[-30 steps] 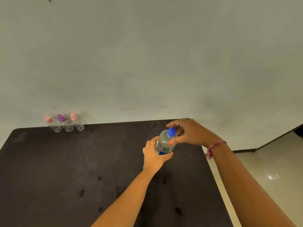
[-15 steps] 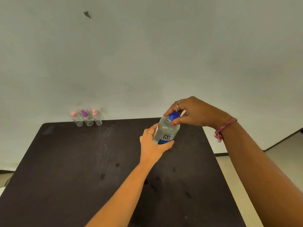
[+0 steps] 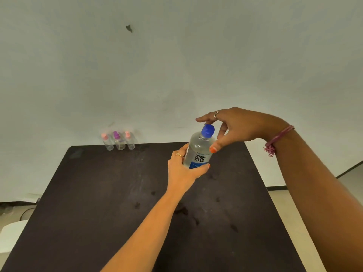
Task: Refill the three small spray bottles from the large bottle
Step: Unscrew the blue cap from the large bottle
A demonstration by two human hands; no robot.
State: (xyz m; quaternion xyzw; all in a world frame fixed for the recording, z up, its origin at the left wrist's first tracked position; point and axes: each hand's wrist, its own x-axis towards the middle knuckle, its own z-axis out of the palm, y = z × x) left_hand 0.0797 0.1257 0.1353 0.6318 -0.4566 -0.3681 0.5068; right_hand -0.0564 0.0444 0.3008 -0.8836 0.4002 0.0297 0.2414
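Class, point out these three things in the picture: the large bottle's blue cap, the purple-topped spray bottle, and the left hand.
Blue cap [image 3: 207,131], head view, on its side face.
Purple-topped spray bottle [image 3: 119,143], head view, on its clear body.
Left hand [image 3: 182,171], head view, on its back.

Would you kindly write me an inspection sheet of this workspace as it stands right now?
Surface: dark table, with smudges and dark spots.
Job's things: large bottle, blue cap on, held tilted above the table; three small spray bottles upright in a row at the far edge, two pink tops and one purple, looking nearly empty.
Clutter: nothing seen on the table.
Hands: left hand wraps the large bottle's body; right hand is spread around the cap, contact unclear.
Cables: a thin cable on the floor at left.
Surroundings: pale wall with a dark mark; light floor at right; a white object low at left.
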